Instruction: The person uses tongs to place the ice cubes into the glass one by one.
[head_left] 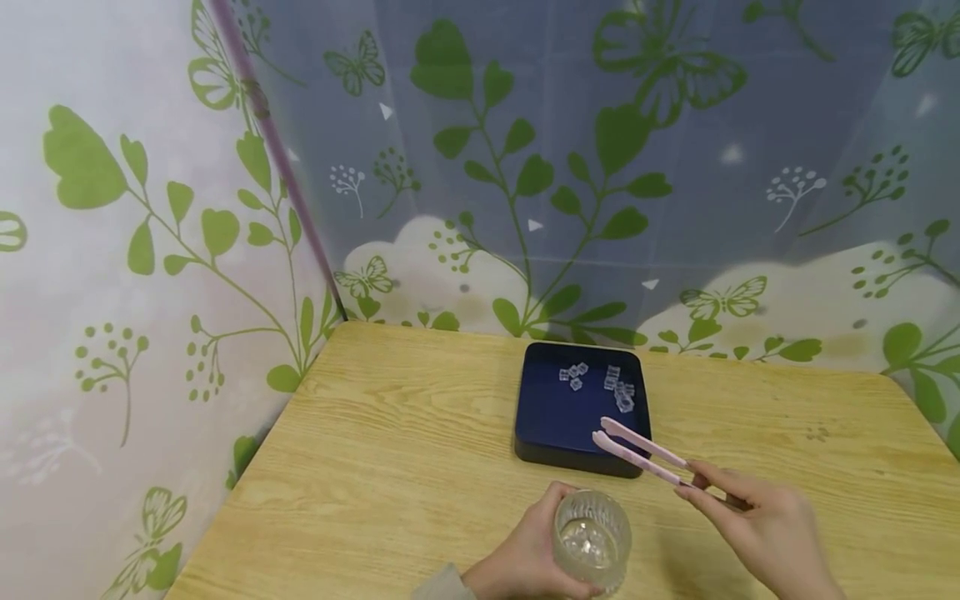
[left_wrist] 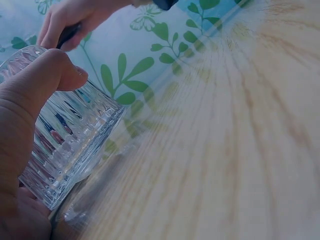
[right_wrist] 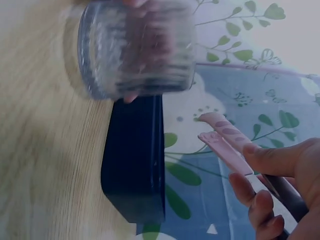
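L fingers (head_left: 556,495) grip 1 glass (head_left: 592,537); R fingers (head_left: 716,477) pinch 1 pr tongs (head_left: 637,458); 1 tray (head_left: 551,421)

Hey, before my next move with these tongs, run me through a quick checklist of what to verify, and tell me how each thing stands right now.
1. Glass gripped by the left hand: ok.
2. Glass mouth open to the tongs: ok; the head view looks down into it, with nothing across the top.
3. Tongs in the right hand, tips apart and holding nothing: ok.
4. Clear cubes available in the blue tray: ok; two clusters lie there.
5. Tongs lined up with a cube: not ok; in the head view, their tips show apart from both clusters.
6. Number of clear pieces inside the glass: cannot tell.
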